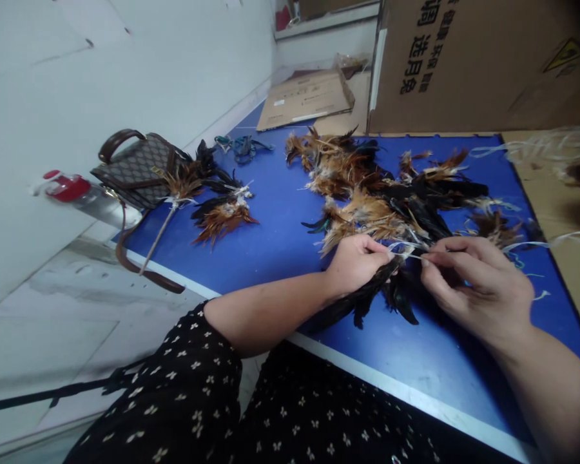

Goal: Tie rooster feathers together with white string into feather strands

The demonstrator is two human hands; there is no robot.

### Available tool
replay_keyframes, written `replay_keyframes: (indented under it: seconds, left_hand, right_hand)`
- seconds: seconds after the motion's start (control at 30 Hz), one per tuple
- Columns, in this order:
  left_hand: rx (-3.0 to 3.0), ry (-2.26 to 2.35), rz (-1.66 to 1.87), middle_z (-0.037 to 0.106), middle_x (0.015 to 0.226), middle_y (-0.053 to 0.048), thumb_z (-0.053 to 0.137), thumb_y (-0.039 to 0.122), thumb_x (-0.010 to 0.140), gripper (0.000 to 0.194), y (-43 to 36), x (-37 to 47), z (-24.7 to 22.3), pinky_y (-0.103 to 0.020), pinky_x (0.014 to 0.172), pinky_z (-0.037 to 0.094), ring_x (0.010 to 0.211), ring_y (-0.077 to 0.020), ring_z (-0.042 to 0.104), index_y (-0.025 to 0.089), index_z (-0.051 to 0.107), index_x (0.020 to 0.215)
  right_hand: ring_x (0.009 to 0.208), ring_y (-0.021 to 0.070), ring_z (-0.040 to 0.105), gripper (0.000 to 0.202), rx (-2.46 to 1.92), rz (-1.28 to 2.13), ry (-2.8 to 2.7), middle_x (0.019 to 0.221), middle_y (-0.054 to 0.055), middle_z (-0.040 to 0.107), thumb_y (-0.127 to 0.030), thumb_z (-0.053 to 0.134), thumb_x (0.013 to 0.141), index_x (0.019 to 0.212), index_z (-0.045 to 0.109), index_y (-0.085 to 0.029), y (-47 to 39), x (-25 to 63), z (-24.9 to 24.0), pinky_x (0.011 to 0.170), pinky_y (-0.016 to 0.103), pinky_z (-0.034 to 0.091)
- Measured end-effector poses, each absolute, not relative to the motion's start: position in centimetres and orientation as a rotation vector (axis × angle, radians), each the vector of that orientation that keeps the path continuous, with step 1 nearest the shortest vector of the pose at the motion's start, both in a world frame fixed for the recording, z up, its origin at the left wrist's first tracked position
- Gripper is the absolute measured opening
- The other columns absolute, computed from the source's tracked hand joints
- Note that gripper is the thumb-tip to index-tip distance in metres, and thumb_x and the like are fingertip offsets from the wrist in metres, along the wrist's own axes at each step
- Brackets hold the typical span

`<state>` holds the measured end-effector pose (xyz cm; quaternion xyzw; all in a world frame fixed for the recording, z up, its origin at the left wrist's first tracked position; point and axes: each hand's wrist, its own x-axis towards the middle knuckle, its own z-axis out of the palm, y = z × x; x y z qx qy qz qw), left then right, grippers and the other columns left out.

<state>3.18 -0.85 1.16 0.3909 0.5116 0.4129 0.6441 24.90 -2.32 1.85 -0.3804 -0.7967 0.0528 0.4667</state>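
Note:
My left hand point(359, 263) is closed around the base of a bunch of dark feathers point(362, 298), low over the blue table. White string point(408, 250) loops at the bunch's tied end, between my two hands. Thumb and fingers of my right hand point(478, 283) pinch the string just right of the bunch. Behind my hands lies a pile of brown, tan and black feather bunches point(350, 169). The far ends of the held string are partly hidden by my fingers.
On the blue table point(270, 258), more feather bunches point(227, 216), a patterned handbag point(142, 169) and a red-capped bottle point(89, 198) stand or lie at left. Flat cardboard point(304, 100) lies behind. A large box point(473, 71) stands at back right. Loose white string point(551, 145) lies at right.

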Motion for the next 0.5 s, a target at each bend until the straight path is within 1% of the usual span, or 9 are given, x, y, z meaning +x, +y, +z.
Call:
replay_keyframes:
  seconds: [0.07,0.13,0.2,0.3,0.43,0.5]
  left_hand:
    - [0.882,1.182,0.936,0.075,0.071,-0.004,0.082,0.016,0.093,0.012,-0.99,3.39,1.36,-0.028,0.061,0.057,0.057,-0.0139,0.069,0.014,0.070,0.090]
    - [0.897,1.208,0.937,0.074,0.068,-0.003,0.080,0.014,0.093,0.010,-1.21,3.59,1.43,-0.026,0.060,0.055,0.057,-0.0131,0.068,0.014,0.070,0.091]
    - [0.906,1.212,0.928,0.072,0.067,-0.001,0.081,0.012,0.091,0.010,-1.42,3.75,1.36,-0.025,0.061,0.052,0.056,-0.0115,0.065,0.014,0.072,0.091]
    - [0.875,1.132,0.976,0.072,0.069,0.000,0.085,0.011,0.086,0.013,-1.49,3.84,1.03,-0.024,0.066,0.050,0.060,-0.0087,0.063,0.013,0.072,0.087]
    - [0.740,0.859,1.106,0.076,0.084,-0.003,0.094,0.018,0.080,0.025,-1.26,3.72,0.79,-0.026,0.079,0.053,0.075,-0.0090,0.068,0.012,0.070,0.085]
    - [0.675,0.718,1.099,0.077,0.091,-0.005,0.095,0.021,0.080,0.029,-1.23,3.61,1.01,-0.024,0.077,0.051,0.078,-0.0092,0.068,0.013,0.068,0.087]
  right_hand:
    - [0.089,0.0236,0.076,0.010,-0.884,0.211,-1.987,0.108,0.009,0.079,-0.018,0.081,0.094,0.097,0.077,-0.026,-2.58,24.74,2.07,0.077,0.037,0.061]
    - [0.092,0.0236,0.078,0.008,-0.825,0.395,-2.012,0.110,0.010,0.080,-0.021,0.078,0.098,0.093,0.073,-0.025,-2.86,24.46,2.25,0.080,0.037,0.064]
    - [0.082,0.0194,0.078,0.010,-0.800,0.709,-1.987,0.114,0.009,0.081,-0.025,0.073,0.105,0.095,0.071,-0.025,-3.12,24.22,2.29,0.073,0.034,0.065]
    - [0.059,0.0111,0.069,0.011,-0.806,1.155,-1.816,0.120,0.007,0.079,-0.030,0.065,0.112,0.103,0.068,-0.025,-3.22,24.16,2.16,0.059,0.031,0.064]
    - [0.054,0.0083,0.062,0.014,-0.812,1.333,-1.590,0.109,0.001,0.073,-0.033,0.066,0.113,0.102,0.066,-0.025,-2.75,24.46,1.95,0.059,0.032,0.065]
    - [0.052,0.0078,0.059,0.014,-0.789,1.413,-1.520,0.105,0.000,0.072,-0.033,0.067,0.113,0.102,0.065,-0.025,-2.54,24.58,1.89,0.060,0.034,0.066]
